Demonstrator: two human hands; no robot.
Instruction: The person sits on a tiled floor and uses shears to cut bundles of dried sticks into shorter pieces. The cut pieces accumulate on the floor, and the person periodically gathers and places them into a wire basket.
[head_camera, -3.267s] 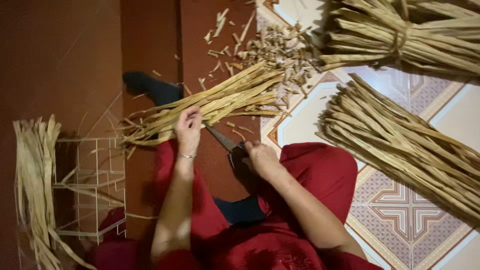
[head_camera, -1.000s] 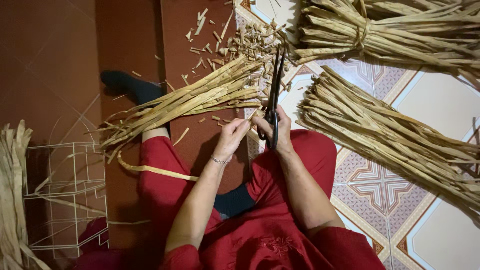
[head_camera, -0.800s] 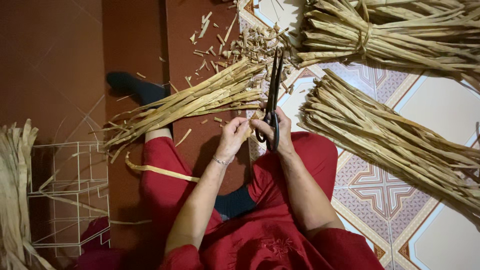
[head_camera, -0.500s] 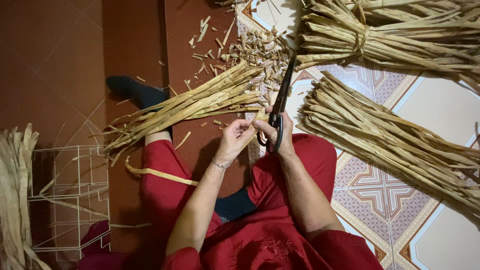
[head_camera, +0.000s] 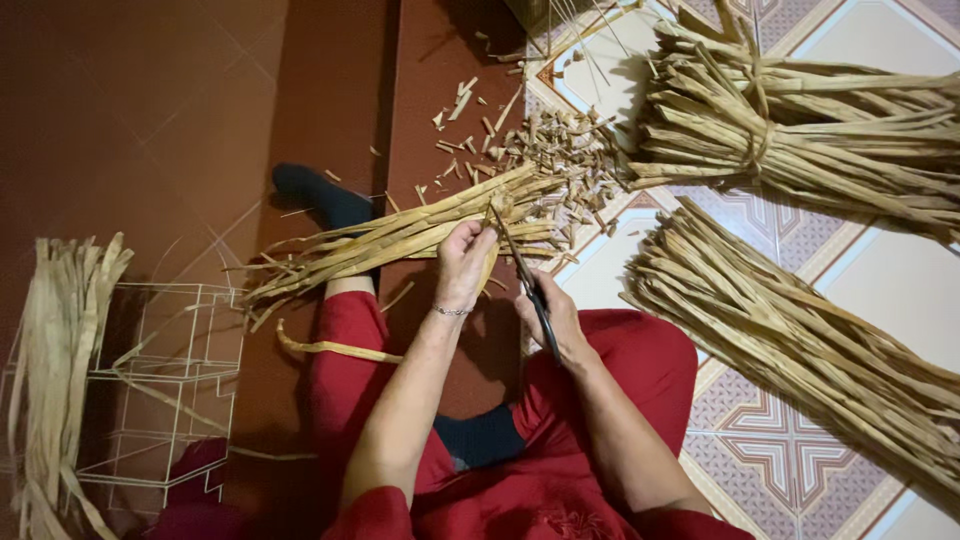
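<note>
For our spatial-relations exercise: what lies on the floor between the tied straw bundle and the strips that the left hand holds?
In the head view, a heap of short cut-off scraps lies between the tied bundle and the strips gripped by the left hand.

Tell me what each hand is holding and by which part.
Left hand grips a dried leaf strip near its cut end. Right hand holds the scissors by the handles.
</note>
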